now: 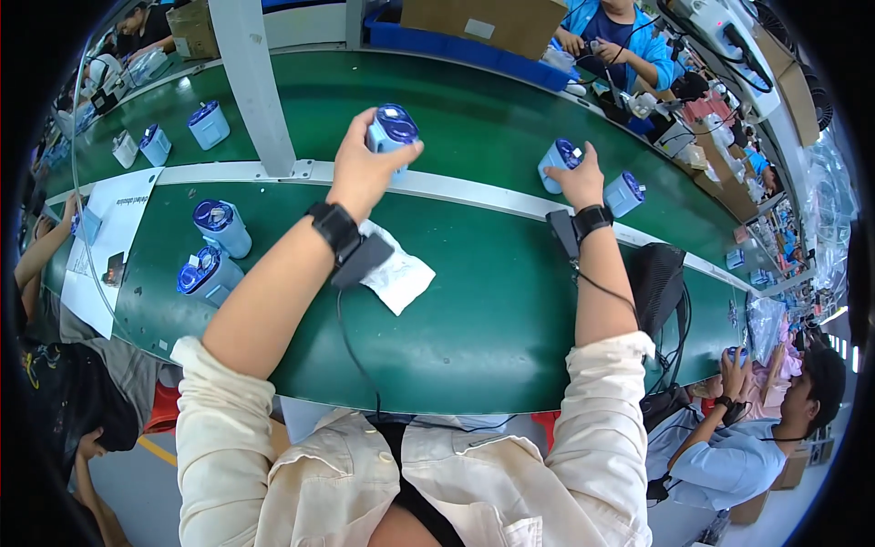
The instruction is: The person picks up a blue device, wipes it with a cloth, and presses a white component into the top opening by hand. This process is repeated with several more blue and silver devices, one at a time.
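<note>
My left hand (363, 169) grips a small pale-blue canister with a dark blue lid (392, 130), held over the white strip that divides the green conveyor belt (474, 301). Reaching farther out, my right hand (578, 179) closes on a second canister of the same kind (558, 161) standing on the far belt. A third canister (625, 192) stands just right of that hand. Both wrists wear black bands with cables. A white folded cloth or paper (398, 273) lies on the near belt under my left forearm.
Two more canisters (221, 226) (206, 274) stand on the near belt at left, others (208, 124) on the far belt. A grey post (251, 82) rises from the divider. A printed sheet (108, 246) lies at left. Other people work across the belt and at right.
</note>
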Available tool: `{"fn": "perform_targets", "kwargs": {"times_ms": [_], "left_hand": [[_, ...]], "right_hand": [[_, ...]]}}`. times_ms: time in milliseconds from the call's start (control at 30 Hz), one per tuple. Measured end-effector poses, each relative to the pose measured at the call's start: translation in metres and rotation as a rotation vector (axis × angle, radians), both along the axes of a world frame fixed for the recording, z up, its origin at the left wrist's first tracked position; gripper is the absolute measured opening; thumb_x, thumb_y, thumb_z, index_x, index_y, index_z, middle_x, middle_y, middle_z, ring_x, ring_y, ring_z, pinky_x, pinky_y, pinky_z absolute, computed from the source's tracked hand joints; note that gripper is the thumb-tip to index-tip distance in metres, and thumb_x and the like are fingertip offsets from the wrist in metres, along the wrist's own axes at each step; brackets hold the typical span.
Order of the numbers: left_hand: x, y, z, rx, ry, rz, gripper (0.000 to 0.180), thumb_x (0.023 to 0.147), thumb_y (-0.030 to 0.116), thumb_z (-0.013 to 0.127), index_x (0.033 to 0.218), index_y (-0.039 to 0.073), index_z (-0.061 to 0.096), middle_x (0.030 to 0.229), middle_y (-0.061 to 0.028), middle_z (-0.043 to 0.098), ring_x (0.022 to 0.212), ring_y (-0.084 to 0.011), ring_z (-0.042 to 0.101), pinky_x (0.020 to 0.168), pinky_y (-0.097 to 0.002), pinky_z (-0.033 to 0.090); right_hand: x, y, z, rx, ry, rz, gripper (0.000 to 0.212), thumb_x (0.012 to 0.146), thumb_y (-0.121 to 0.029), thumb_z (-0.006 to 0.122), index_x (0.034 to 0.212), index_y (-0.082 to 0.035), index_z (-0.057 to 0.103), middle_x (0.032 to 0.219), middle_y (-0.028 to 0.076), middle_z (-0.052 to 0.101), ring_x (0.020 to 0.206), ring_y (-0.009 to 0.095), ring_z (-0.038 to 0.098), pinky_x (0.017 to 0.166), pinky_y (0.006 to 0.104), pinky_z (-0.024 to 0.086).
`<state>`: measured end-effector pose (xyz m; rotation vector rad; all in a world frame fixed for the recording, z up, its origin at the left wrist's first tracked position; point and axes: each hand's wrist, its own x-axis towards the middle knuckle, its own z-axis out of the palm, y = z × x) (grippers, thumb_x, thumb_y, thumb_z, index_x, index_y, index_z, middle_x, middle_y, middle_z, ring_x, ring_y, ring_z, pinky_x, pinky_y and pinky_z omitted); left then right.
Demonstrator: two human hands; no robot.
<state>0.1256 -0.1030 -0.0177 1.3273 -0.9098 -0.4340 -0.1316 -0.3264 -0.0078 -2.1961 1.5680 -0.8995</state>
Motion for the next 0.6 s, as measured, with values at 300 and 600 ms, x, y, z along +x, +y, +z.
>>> {"fn": "perform_targets", "kwargs": {"times_ms": [300,600], "left_hand": [[0.060,-0.046,-0.041,0.111,-0.094,0.100,0.081,0.075,0.028,0.082,0.137,-0.002,0.041,0.127,-0.0178,0.056,0.114,-0.0247,0.058,0.096,-0.0326,0.047],[0.046,-0.044,-0.019,0.325,-0.371,0.353,0.093,0.078,0.040,0.077,0.144,-0.004,0.029,0.134,-0.0252,0.049,0.120,-0.0320,0.053,0.099,-0.0365,0.044]], "right_hand": [[-0.006,0.151,0.076,0.107,-0.078,0.765,0.084,0.064,-0.011,0.085,0.135,-0.005,0.040,0.114,0.017,0.063,0.103,0.025,0.062,0.091,0.0335,0.048],[-0.013,0.171,0.064,0.227,-0.139,0.827,0.077,0.063,-0.011,0.087,0.126,-0.004,0.044,0.108,0.014,0.064,0.099,0.023,0.062,0.089,0.0335,0.048]]}}
